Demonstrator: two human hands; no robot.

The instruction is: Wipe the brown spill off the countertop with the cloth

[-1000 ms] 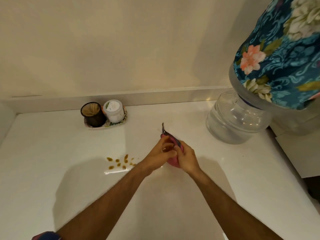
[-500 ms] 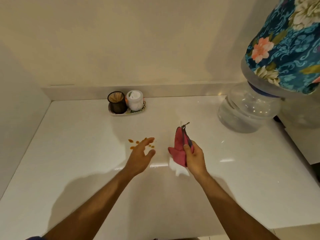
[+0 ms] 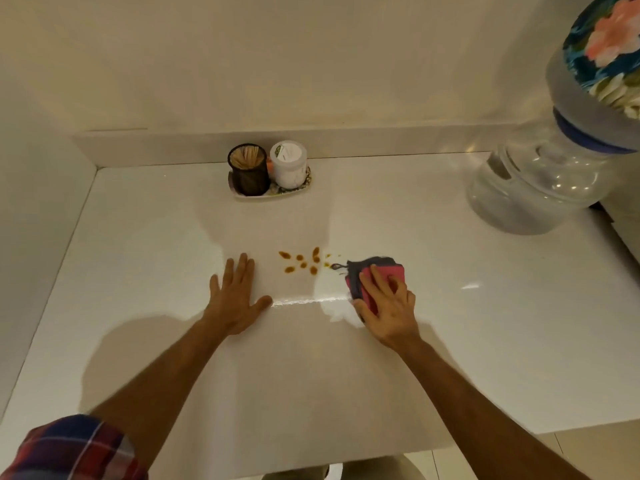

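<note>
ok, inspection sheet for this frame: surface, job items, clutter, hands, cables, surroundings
Surface: white glossy countertop, brown spill unwiped.
Job's things: cloth folded, flat on the counter just right of the spill.
Clutter: tray at the back holding a toothpick cup and a white jar.
Grippers: left hand open, flat on the counter left of the spill; right hand pressing on the cloth.
Cables: nothing seen.
Surroundings: water jug with floral cover at right; plain wall behind.

Brown spill (image 3: 304, 262) as a cluster of small separate drops on the glossy white countertop (image 3: 346, 375), unwiped, folded pink and dark grey cloth (image 3: 374, 277) lying flat just right of the drops, small loop at its left corner
</note>
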